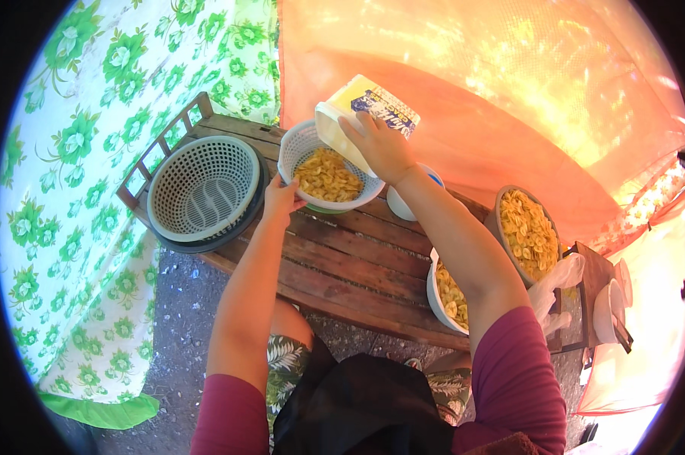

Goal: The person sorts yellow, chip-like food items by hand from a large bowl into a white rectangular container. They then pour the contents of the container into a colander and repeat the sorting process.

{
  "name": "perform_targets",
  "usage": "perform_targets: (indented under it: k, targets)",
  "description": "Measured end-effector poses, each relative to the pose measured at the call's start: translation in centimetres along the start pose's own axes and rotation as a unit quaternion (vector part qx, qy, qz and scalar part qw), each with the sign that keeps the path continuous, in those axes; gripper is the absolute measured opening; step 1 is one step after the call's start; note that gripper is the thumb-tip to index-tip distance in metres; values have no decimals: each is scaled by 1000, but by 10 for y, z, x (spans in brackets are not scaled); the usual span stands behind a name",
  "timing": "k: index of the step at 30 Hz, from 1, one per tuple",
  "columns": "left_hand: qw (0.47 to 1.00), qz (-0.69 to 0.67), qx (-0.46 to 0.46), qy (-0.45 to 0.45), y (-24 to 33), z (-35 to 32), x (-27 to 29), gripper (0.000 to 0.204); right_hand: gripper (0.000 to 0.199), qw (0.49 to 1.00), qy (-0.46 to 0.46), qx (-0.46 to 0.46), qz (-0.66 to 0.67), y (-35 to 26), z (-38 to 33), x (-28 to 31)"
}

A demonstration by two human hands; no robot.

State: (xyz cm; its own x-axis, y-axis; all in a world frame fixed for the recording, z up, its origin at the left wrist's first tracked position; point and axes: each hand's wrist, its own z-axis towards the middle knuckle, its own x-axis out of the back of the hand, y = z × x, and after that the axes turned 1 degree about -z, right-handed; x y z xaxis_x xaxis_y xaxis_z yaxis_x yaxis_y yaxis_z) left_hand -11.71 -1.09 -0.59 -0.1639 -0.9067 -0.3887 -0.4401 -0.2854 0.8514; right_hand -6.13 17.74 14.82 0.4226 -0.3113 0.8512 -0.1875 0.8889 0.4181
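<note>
A: Nearest: black apron [361,406], 6 o'clock. Grips?
B: Left hand [280,201] pinching white basket [303,140], 12 o'clock, yellow chips [327,178] inside. Right hand [388,148]: fingers [368,125] clamping tilted tub [390,108], basket's 1 o'clock side.

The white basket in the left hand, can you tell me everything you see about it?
The white basket is round, with sides full of little holes, and looks like plastic. Its open top faces up, with yellow chips piled inside. The left hand grips its left side. The right hand holds a yellow container over its far part; whether they touch is unclear. It is above the wooden bench, with something green under it.
</note>
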Motion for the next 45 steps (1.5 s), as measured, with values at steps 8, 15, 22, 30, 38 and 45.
perform_targets:
  k: [8, 15, 22, 30, 38, 45]
  targets:
    - [1000, 29, -1, 6, 8, -11, 9, 44, 54, 998, 65, 20, 1, 4, -15, 5]
    - [1000, 26, -6, -4, 10, -18, 22, 38, 57, 993, 104, 46, 12, -4, -29, 13]
    - [999, 51, -11, 10, 13, -16, 19, 39, 56, 994, 103, 18, 22, -16, -25, 10]
    - [998, 63, -11, 11, 13, -15, 21, 41, 57, 994, 107, 7, 24, -15, -27, 12]
    - [995, 94, -17, 24, 16, -17, 19, 42, 56, 994, 102, 9, 31, -13, -30, 19]
    - [995, 95, -10, 16, 18, -20, 20, 42, 55, 994, 67, -59, 57, -11, -29, 22]
